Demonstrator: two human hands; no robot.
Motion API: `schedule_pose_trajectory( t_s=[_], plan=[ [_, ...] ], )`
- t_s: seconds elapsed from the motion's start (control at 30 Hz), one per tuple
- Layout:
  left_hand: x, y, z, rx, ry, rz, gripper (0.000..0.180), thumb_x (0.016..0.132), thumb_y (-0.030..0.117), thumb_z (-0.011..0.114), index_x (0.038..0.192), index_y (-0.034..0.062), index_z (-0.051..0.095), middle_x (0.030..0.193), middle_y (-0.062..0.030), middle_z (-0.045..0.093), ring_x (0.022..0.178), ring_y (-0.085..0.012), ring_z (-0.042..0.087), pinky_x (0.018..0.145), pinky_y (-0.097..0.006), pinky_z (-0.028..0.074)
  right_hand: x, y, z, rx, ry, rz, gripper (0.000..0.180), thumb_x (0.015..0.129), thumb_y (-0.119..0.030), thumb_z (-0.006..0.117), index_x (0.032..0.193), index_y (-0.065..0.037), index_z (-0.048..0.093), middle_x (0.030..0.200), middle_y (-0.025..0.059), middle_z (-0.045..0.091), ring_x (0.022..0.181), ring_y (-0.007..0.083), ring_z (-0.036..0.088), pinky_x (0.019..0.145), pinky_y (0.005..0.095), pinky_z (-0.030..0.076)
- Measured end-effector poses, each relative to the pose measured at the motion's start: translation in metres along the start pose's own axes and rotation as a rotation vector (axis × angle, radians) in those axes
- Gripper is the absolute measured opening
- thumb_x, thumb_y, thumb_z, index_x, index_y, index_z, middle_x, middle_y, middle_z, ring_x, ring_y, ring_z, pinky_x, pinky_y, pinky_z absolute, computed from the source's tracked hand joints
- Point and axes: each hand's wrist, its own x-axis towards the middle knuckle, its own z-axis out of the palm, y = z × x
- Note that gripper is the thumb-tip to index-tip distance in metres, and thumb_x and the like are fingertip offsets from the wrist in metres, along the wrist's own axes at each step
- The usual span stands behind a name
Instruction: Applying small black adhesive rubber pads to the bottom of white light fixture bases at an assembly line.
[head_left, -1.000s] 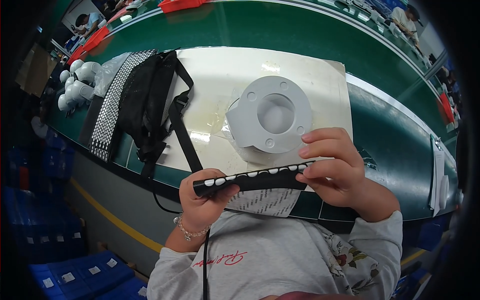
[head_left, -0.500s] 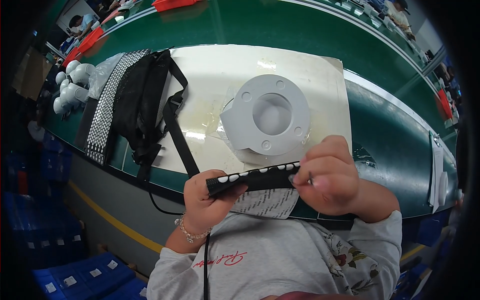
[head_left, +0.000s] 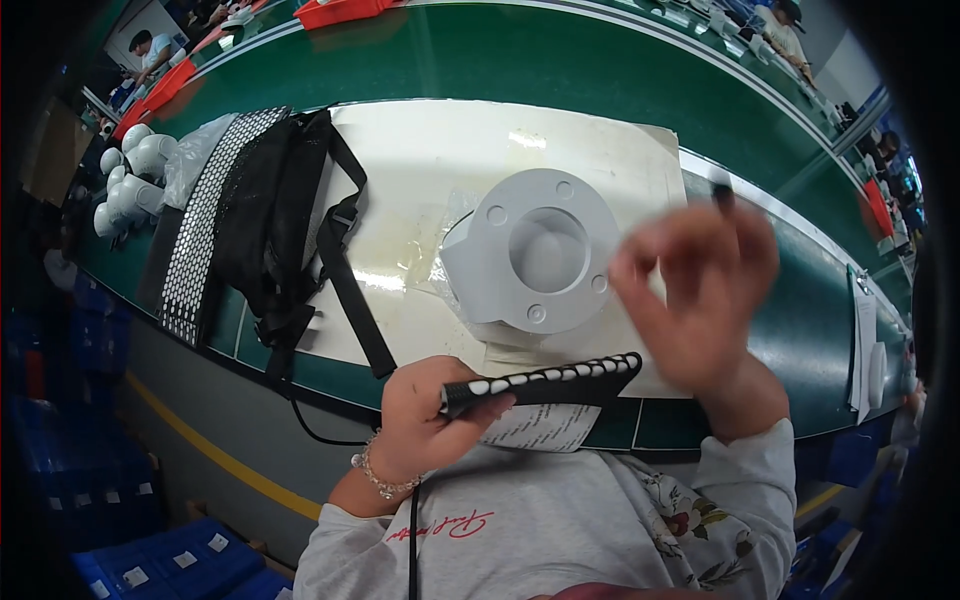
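Note:
My left hand (head_left: pixel 425 415) grips one end of a folded black sheet (head_left: pixel 555 392) dotted with a row of white round pads. The sheet is held edge-up, low over the table's near edge. My right hand (head_left: pixel 705 300) is raised off the sheet's far end, smeared by motion. A small dark patch shows at its fingertips, too blurred to identify. Just left of it, a pale grey ring-shaped plastic part (head_left: pixel 480 265) with a round central opening rests on a cream board (head_left: pixel 430 135). Printed white paper (head_left: pixel 540 428) shows partly below the sheet.
At the left lie a black strap with a buckle (head_left: pixel 345 215), a black bag (head_left: pixel 265 195) and a larger sheet of white dots (head_left: pixel 200 240). Several white rounded parts (head_left: pixel 135 180) sit beyond. Papers on a clipboard (head_left: pixel 862 345) are at the right; blue boxes (head_left: pixel 180 560) stand below.
My right hand has let go of the black sheet's right end and moved up and to the right. The left hand keeps its hold, shifted slightly right with the sheet.

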Motion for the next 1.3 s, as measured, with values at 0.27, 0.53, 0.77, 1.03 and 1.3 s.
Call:
schedule_pose_trajectory(
  t_s=[0.27, 0.53, 0.77, 1.03, 1.3],
  plan=[
    [0.009, -0.015, -0.001, 0.160, 0.030, 0.390, 0.023, 0.057, 0.005, 0.075, 0.072, 0.0064, 0.058, 0.091, -0.0075, 0.056, 0.074, -0.0166, 0.057, 0.064, -0.027, 0.047, 0.033, 0.025, 0.006, 0.293, 0.052, 0.430, 0.072, 0.075, 0.008, 0.053, 0.133, -0.012, 0.016, 0.107, 0.0101, 0.040, 0.081, 0.0125, 0.050, 0.076, 0.0248, 0.044],
    [0.015, -0.032, 0.011, 0.033, 0.102, 0.394, 0.031, 0.059, 0.003, 0.074, 0.084, 0.0023, 0.057, 0.127, -0.0192, 0.035, 0.080, -0.0188, 0.058, 0.066, -0.029, 0.050, 0.032, 0.030, 0.007, 0.319, 0.077, 0.443, 0.070, 0.075, 0.007, 0.054, 0.132, -0.012, 0.019, 0.107, 0.0103, 0.043, 0.080, 0.0114, 0.051, 0.070, 0.0227, 0.041],
    [0.017, -0.034, 0.007, 0.142, 0.115, 0.466, 0.029, 0.058, 0.001, 0.074, 0.080, 0.0003, 0.056, 0.128, -0.0194, 0.038, 0.075, -0.0165, 0.059, 0.061, -0.027, 0.050, 0.039, 0.027, 0.005, 0.216, -0.034, 0.477, 0.070, 0.076, 0.006, 0.055, 0.133, -0.011, 0.017, 0.112, 0.0146, 0.043, 0.083, 0.0140, 0.055, 0.075, 0.0257, 0.045],
    [0.015, -0.033, 0.008, 0.141, 0.128, 0.439, 0.029, 0.056, 0.003, 0.075, 0.078, 0.0005, 0.056, 0.125, -0.0194, 0.043, 0.070, -0.0182, 0.060, 0.063, -0.027, 0.050, 0.018, 0.021, 0.007, -0.409, -0.164, -0.133, 0.055, 0.074, 0.010, 0.050, 0.122, -0.006, 0.029, 0.104, 0.0154, 0.055, 0.080, 0.0259, 0.058, 0.068, 0.0312, 0.044],
    [0.011, -0.039, 0.009, 0.115, 0.132, 0.401, 0.028, 0.056, 0.008, 0.076, 0.077, 0.0032, 0.057, 0.123, -0.0161, 0.046, 0.082, -0.0202, 0.060, 0.067, -0.029, 0.050, 0.019, 0.018, 0.007, -0.431, -0.207, -0.052, 0.074, 0.073, 0.014, 0.049, 0.133, -0.011, 0.013, 0.107, 0.0160, 0.049, 0.084, 0.0213, 0.056, 0.067, 0.0275, 0.040]
  ],
)
